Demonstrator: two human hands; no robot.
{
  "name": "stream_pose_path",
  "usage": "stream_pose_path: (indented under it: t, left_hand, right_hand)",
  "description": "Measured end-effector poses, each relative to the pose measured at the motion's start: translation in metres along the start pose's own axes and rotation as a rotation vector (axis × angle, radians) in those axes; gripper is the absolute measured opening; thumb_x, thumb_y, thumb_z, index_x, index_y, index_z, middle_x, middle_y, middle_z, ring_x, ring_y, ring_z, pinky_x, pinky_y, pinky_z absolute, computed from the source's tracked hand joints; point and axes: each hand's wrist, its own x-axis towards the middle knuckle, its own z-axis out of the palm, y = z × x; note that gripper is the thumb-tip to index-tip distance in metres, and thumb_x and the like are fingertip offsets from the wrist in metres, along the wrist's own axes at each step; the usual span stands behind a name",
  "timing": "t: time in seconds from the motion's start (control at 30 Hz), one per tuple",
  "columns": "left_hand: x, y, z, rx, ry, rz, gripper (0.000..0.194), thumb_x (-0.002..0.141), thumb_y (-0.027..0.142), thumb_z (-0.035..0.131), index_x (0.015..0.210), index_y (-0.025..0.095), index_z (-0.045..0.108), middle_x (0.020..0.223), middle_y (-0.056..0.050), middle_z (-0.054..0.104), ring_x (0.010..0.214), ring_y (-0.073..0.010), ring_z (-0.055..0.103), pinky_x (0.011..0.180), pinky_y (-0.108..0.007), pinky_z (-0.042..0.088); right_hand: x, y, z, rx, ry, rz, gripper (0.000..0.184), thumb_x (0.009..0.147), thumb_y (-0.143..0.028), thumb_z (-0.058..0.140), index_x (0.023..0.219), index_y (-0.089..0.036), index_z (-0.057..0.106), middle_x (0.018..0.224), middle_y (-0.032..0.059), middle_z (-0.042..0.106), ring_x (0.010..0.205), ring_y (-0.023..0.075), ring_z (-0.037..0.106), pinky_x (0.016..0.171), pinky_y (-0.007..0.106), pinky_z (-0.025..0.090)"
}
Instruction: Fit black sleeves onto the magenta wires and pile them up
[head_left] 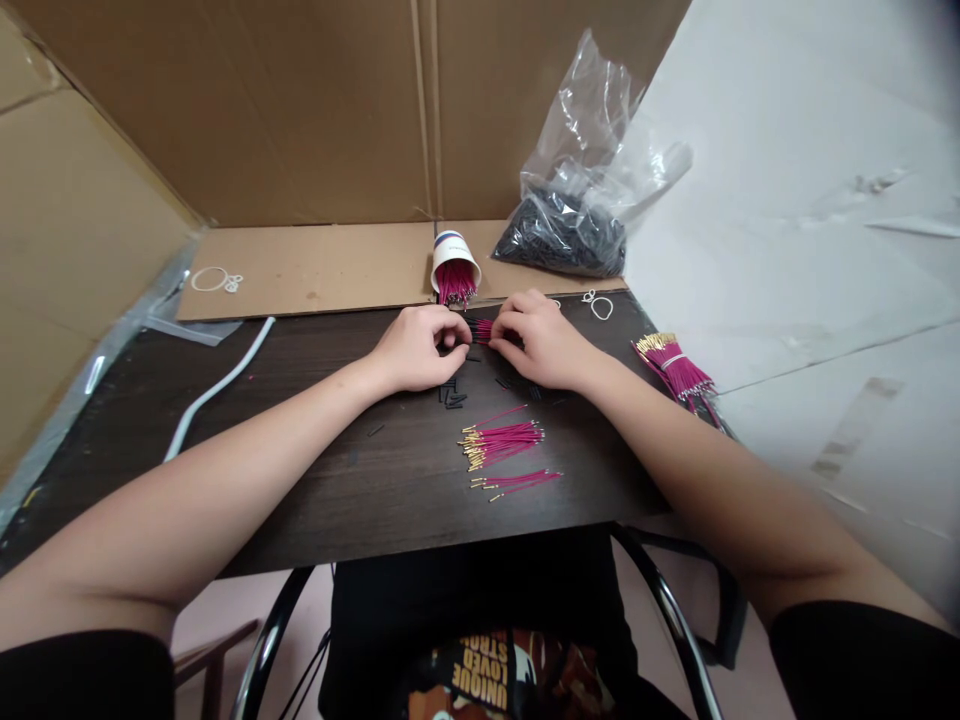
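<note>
Between my hands lies a small bunch of magenta wires (pixel 484 328) with black sleeves at its left end. My right hand (pixel 544 338) pinches the bunch from the right. My left hand (pixel 421 348) is closed, with thumb and forefinger together at the black ends; what sits in its fingertips is hidden. Loose black tube pieces (pixel 452 395) are scattered just below the hands. Nearer the table's front edge lie a pile of magenta wires with gold-coloured terminals (pixel 506 440) and a smaller group (pixel 521 481).
Beyond my hands a paper cup (pixel 452 248) lies tipped, full of magenta wires. A clear bag of black tube pieces (pixel 562 235) stands at the back right. A tied wire bundle (pixel 679 370) lies at the right edge. A pale tube (pixel 217 388) is on the left. Cardboard walls (pixel 315 110) enclose the back.
</note>
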Motion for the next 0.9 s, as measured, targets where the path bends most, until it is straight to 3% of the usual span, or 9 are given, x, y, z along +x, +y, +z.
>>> stream_pose_path:
  t: [0.37,0.9]
  left_hand:
    - [0.0009,-0.0013,0.0030,-0.032,0.025,0.014,0.017,0.095,0.029,0.078,0.100,0.020,0.092,0.081,-0.004,0.073,0.069,-0.0164,0.059,0.072,-0.034,0.048]
    - [0.0016,0.0006,0.0017,-0.003,0.010,0.016,0.015,0.097,0.026,0.078,0.098,0.019,0.091,0.083,-0.005,0.076,0.072,-0.0173,0.062,0.077,-0.035,0.052]
  right_hand:
    - [0.0014,0.0003,0.0001,-0.023,-0.044,-0.023,0.013,0.114,-0.026,0.066,0.105,-0.020,0.073,0.121,0.0143,0.068,0.119,0.0348,0.056,0.108,0.054,0.044]
    - [0.0016,-0.0021,-0.0002,-0.077,-0.054,-0.010,0.011,0.114,-0.024,0.068,0.106,-0.020,0.074,0.123,0.0145,0.070,0.121,0.0362,0.057,0.103,0.053,0.041]
